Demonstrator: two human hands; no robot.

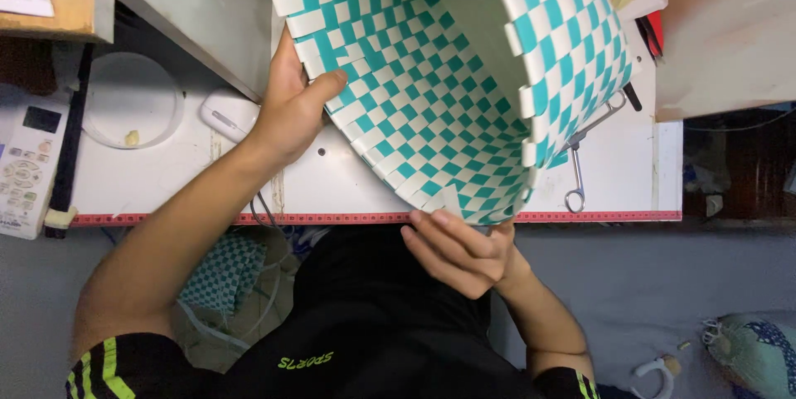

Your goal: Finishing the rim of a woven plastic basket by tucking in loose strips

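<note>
Teal-and-white woven basket (448,75) tilted on its side over the white desk (332,187). Left hand (290,113) fingers closed on its rim; right hand (460,250) fingers curled under the lower edge. Metal forceps (580,158) beside it.

Even indoor light; sharp (soft shadows)
</note>
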